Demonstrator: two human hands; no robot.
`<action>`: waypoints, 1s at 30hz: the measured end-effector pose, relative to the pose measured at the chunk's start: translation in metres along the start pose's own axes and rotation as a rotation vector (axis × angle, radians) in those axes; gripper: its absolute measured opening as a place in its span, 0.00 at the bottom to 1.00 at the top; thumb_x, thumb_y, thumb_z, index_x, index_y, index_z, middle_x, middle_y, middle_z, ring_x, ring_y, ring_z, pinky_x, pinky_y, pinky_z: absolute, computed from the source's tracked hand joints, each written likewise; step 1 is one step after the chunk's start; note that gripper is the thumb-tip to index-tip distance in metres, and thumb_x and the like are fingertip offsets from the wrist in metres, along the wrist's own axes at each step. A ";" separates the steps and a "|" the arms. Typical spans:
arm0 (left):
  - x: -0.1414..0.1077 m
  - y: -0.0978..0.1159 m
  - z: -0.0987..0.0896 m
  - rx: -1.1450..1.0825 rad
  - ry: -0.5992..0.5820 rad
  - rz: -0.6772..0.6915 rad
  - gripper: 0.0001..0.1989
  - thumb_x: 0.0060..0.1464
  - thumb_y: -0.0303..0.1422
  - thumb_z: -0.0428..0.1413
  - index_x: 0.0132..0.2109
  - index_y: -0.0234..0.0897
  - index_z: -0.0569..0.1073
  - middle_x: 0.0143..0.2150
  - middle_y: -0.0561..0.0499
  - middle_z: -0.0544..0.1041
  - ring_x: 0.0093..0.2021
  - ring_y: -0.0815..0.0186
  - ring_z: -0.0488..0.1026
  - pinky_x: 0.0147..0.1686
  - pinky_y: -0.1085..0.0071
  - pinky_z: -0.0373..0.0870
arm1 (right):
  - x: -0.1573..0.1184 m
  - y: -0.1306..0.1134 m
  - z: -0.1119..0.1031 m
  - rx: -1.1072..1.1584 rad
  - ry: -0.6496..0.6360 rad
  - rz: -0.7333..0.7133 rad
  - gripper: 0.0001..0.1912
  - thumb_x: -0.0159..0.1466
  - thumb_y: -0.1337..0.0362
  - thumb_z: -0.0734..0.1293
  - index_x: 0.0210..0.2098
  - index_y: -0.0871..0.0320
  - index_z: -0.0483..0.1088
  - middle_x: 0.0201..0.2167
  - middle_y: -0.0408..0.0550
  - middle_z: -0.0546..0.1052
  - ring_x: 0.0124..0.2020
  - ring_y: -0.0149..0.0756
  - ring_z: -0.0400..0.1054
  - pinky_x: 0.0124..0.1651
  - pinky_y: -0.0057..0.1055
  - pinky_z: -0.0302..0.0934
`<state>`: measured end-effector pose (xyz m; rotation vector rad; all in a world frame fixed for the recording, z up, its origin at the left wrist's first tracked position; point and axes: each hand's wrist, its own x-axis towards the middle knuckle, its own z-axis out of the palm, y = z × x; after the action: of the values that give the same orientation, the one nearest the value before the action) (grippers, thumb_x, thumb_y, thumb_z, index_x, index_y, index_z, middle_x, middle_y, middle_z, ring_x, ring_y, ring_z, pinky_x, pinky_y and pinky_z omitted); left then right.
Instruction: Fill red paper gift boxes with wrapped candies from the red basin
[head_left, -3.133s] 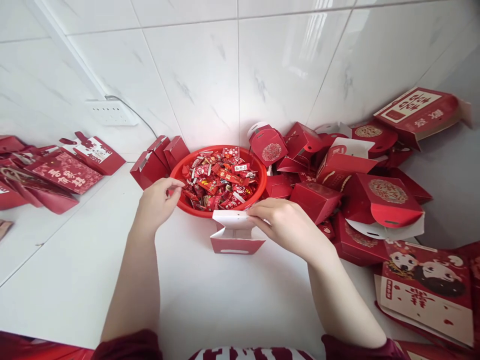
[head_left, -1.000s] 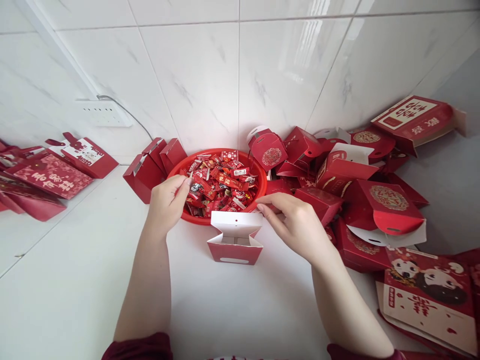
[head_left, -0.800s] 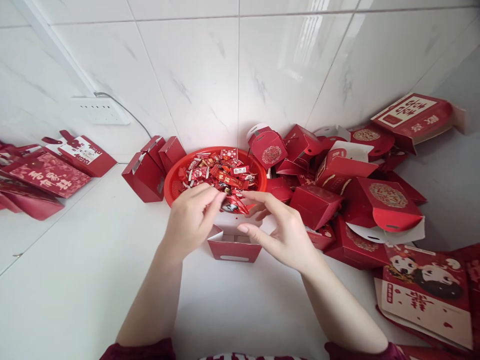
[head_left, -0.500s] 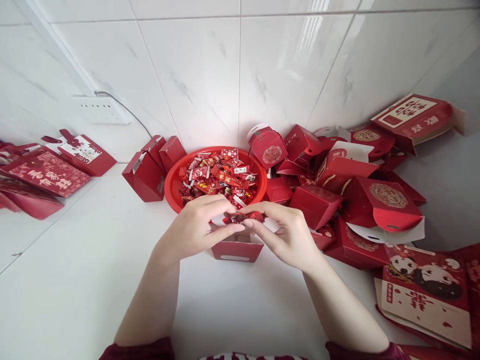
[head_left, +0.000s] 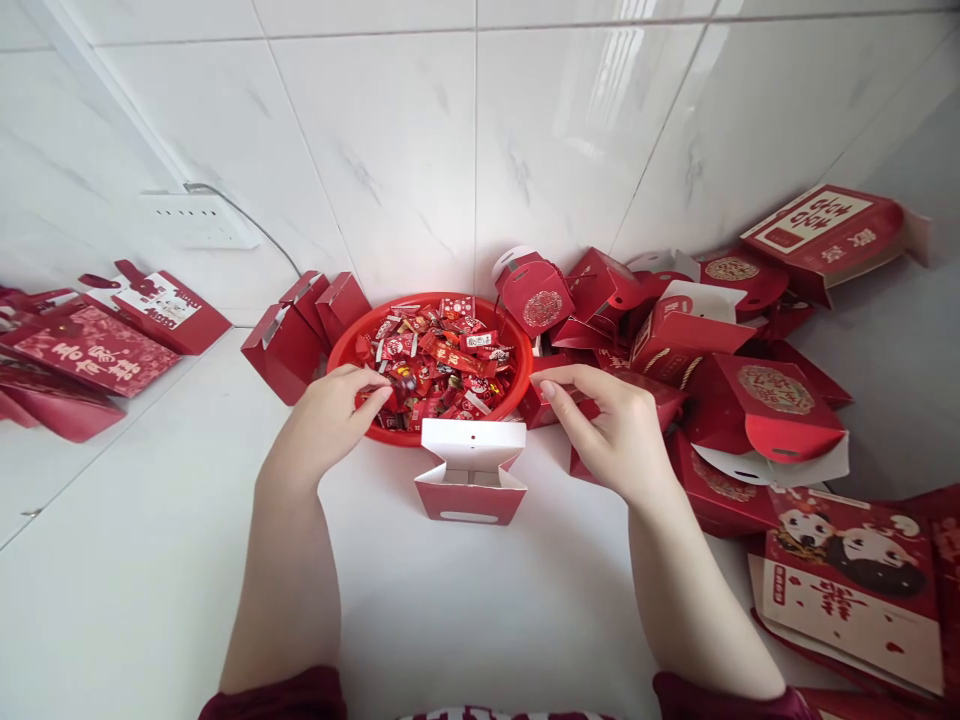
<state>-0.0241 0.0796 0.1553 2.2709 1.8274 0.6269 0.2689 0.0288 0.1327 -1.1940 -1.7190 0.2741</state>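
My left hand [head_left: 330,420] is at the left side of a round red plastic basket [head_left: 335,372] filled with wrapped candies [head_left: 457,362]. Its thumb and forefinger close on a small wrapped candy [head_left: 403,380], partly lost among the others. My right hand [head_left: 604,425] hovers by the basket's right rim, thumb and forefinger curved with their tips close together; nothing shows between them. Between my hands, in front of the basket, an opened red gift box [head_left: 471,500] stands upright with its white inner flap raised. Its floor is hidden from this angle.
Red gift boxes [head_left: 780,390] lie heaped to the right, against the wall. Two upright boxes [head_left: 289,340] stand left of the basket, and more decorated boxes [head_left: 97,345] sit farther left. A white socket strip [head_left: 199,220] with a cable is on the tiled wall.
My hands have parted from above the box, where they held wrapped candies together. My left hand moved left to the basket, my right hand moved right. The box is now uncovered.
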 end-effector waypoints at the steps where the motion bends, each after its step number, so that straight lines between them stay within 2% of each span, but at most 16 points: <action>1: 0.000 0.003 0.000 -0.027 -0.036 0.004 0.14 0.64 0.42 0.51 0.44 0.42 0.78 0.46 0.51 0.79 0.42 0.62 0.75 0.39 0.70 0.67 | 0.000 0.002 0.001 -0.005 -0.013 0.014 0.09 0.70 0.64 0.64 0.43 0.55 0.77 0.41 0.45 0.82 0.38 0.36 0.76 0.39 0.29 0.68; 4: -0.004 0.019 -0.002 -0.180 -0.114 0.100 0.14 0.64 0.43 0.50 0.45 0.44 0.77 0.49 0.53 0.79 0.47 0.62 0.75 0.41 0.71 0.69 | 0.003 0.012 0.008 -0.013 -0.066 0.053 0.10 0.70 0.64 0.63 0.45 0.55 0.76 0.43 0.44 0.81 0.40 0.37 0.76 0.42 0.30 0.68; 7: -0.010 0.033 -0.005 -0.280 -0.327 0.223 0.13 0.64 0.43 0.52 0.46 0.47 0.79 0.48 0.55 0.80 0.47 0.63 0.76 0.42 0.73 0.70 | 0.011 0.027 0.022 -0.032 -0.110 0.084 0.11 0.70 0.66 0.61 0.46 0.55 0.76 0.46 0.45 0.81 0.44 0.38 0.76 0.48 0.32 0.67; 10: -0.015 0.039 -0.005 -0.259 -0.468 0.236 0.12 0.62 0.41 0.54 0.47 0.49 0.80 0.48 0.57 0.81 0.46 0.63 0.77 0.43 0.73 0.70 | 0.027 0.044 0.042 -0.147 -0.192 0.170 0.15 0.70 0.70 0.59 0.48 0.57 0.75 0.49 0.47 0.80 0.49 0.36 0.74 0.54 0.30 0.64; 13: -0.017 0.039 -0.005 -0.216 -0.524 0.224 0.12 0.60 0.39 0.56 0.47 0.50 0.81 0.47 0.58 0.82 0.46 0.63 0.77 0.43 0.73 0.70 | 0.047 0.057 0.065 -0.305 -0.316 0.246 0.18 0.68 0.74 0.59 0.53 0.59 0.73 0.53 0.50 0.77 0.55 0.35 0.71 0.59 0.27 0.60; 15: -0.019 0.039 -0.005 -0.200 -0.552 0.217 0.12 0.59 0.39 0.56 0.46 0.50 0.82 0.47 0.58 0.82 0.44 0.63 0.78 0.40 0.73 0.69 | 0.060 0.064 0.081 -0.363 -0.356 0.269 0.19 0.66 0.75 0.61 0.53 0.59 0.74 0.54 0.52 0.77 0.56 0.37 0.70 0.58 0.29 0.60; 20: -0.022 0.042 -0.005 -0.146 -0.590 0.225 0.15 0.62 0.43 0.52 0.44 0.49 0.83 0.41 0.57 0.84 0.35 0.64 0.78 0.32 0.72 0.66 | 0.082 0.075 0.117 -0.473 -0.390 0.367 0.14 0.60 0.79 0.65 0.42 0.64 0.78 0.45 0.63 0.80 0.53 0.53 0.72 0.59 0.46 0.56; 23: -0.024 0.043 -0.005 -0.128 -0.557 0.236 0.15 0.62 0.42 0.52 0.45 0.48 0.83 0.42 0.56 0.84 0.37 0.63 0.79 0.33 0.72 0.66 | 0.086 0.079 0.124 -0.437 -0.374 0.386 0.11 0.60 0.78 0.66 0.39 0.65 0.79 0.42 0.65 0.81 0.54 0.56 0.72 0.61 0.52 0.53; 26: -0.024 0.043 -0.006 -0.117 -0.492 0.253 0.15 0.61 0.40 0.52 0.47 0.46 0.82 0.43 0.53 0.84 0.39 0.61 0.79 0.34 0.72 0.67 | 0.082 0.083 0.118 -0.297 -0.337 0.349 0.11 0.62 0.71 0.69 0.44 0.61 0.78 0.45 0.61 0.81 0.54 0.54 0.72 0.61 0.51 0.55; 30: -0.024 0.042 -0.007 -0.114 -0.402 0.293 0.15 0.59 0.40 0.53 0.45 0.46 0.83 0.39 0.51 0.84 0.40 0.59 0.79 0.35 0.71 0.68 | 0.065 0.083 0.099 -0.012 -0.328 0.277 0.17 0.66 0.58 0.67 0.52 0.56 0.76 0.46 0.51 0.82 0.47 0.43 0.76 0.52 0.40 0.67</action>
<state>0.0065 0.0459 0.1723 2.3905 1.2604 0.2724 0.2353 0.1542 0.0696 -1.4594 -1.8296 0.6586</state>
